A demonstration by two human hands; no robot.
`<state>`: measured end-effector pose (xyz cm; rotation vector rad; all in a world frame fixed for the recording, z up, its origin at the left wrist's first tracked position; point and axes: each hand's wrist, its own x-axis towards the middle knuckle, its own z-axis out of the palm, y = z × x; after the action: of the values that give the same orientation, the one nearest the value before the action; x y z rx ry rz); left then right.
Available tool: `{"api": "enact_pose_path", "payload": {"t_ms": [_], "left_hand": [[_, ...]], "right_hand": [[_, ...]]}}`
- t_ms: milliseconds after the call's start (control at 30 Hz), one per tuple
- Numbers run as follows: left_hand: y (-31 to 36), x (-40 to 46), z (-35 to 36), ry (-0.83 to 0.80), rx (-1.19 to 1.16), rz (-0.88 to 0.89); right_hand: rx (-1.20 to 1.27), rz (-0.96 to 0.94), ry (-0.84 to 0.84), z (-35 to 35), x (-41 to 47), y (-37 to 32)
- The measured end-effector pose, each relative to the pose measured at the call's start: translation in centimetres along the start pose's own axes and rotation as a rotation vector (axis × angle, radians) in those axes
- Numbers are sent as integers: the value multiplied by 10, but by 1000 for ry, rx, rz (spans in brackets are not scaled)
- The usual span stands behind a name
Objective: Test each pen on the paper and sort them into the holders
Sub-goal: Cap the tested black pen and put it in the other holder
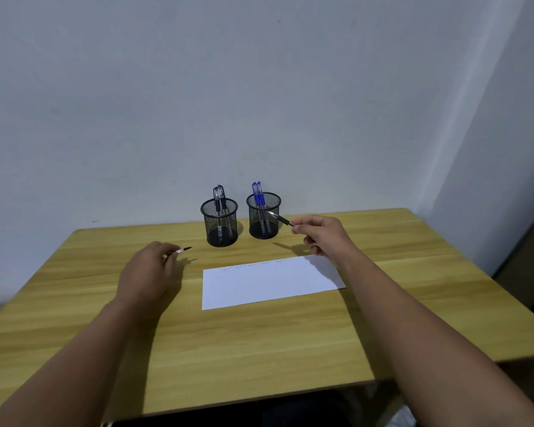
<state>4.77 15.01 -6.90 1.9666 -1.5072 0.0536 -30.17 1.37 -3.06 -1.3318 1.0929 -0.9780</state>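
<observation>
Pale walls met in a corner behind the wooden surface, and from the head camera we saw two mesh holders standing side by side at its far edge. We judged the sorting was by ink: the left holder held black-capped pens, the right holder blue-capped pens. The paper lay just in front, with faint test marks along its far edge. Our right hand pinched a pen between thumb and fingertips, its tip just before the right holder's rim. Our left hand curled round what looked like a second pen, its end showing, low over the surface.
</observation>
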Motion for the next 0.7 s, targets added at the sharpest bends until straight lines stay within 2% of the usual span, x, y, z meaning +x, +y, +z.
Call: {"api": "enact_pose_path", "payload": {"t_ms": [167,300,700], "left_hand": [[46,14,-5,-36,-322,23],[70,20,-4,-95,-469,9],[82,16,-3,-203,-540,13]], "right_hand": [[-125,-70,-61,17,-1,-1],[-179,-127,-106,34,-5,0],[-256,-195,-171,53,-11,2]]}}
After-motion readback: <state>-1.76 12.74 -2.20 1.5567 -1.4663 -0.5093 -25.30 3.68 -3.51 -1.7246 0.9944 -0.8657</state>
